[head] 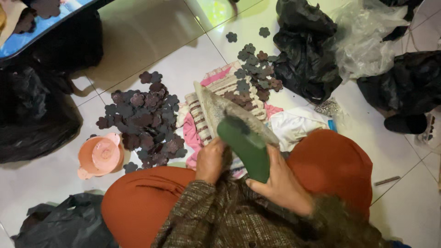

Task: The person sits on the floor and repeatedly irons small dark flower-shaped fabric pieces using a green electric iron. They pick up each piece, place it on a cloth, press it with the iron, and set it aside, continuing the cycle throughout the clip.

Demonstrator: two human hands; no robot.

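Note:
A clothes iron with a grey pointed soleplate and a green handle is tilted on its side over a striped, pink-edged cloth pad on the floor. My right hand grips the near end of the green handle. My left hand is curled against the iron's near left side, with its fingers hidden, so I cannot tell what it holds. A big pile of dark flower-shaped fabric pieces lies left of the pad. A smaller pile lies on its far end.
My knees in orange cloth frame the work spot. A peach plastic bowl sits by the left pile. Black bags and a clear bag crowd the far right, with more black bags at the left. White cloth lies right of the iron.

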